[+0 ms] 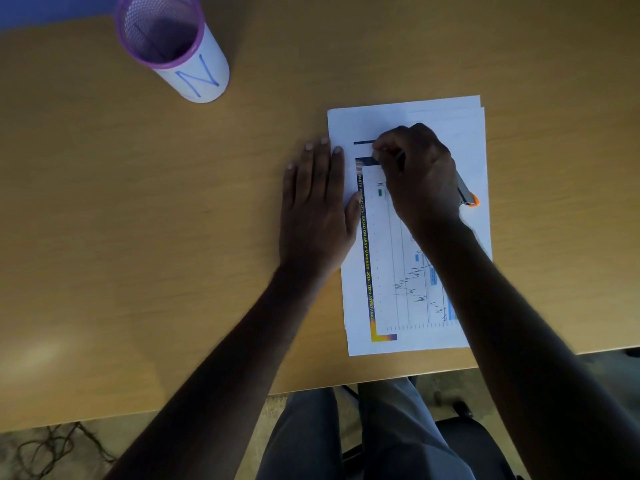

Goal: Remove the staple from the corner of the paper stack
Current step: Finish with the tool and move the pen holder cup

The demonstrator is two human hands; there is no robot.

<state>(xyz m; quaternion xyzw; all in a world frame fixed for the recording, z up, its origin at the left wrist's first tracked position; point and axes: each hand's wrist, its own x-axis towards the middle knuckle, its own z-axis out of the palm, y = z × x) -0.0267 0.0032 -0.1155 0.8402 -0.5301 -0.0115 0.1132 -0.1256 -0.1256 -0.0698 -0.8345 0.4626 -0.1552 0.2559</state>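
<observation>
A stack of white printed sheets lies on the wooden desk at the right, a chart running along its length. My left hand lies flat, fingers spread, across the stack's left edge and the desk. My right hand is closed around a slim metal tool with an orange end; its tip points toward the stack's far-left corner area and is hidden under my fingers. I cannot see the staple itself.
A purple mesh pen holder wrapped in white paper marked "N" stands at the far left of the wooden desk. The desk's near edge runs just below the paper, above my lap and a chair. Cables lie on the floor at bottom left.
</observation>
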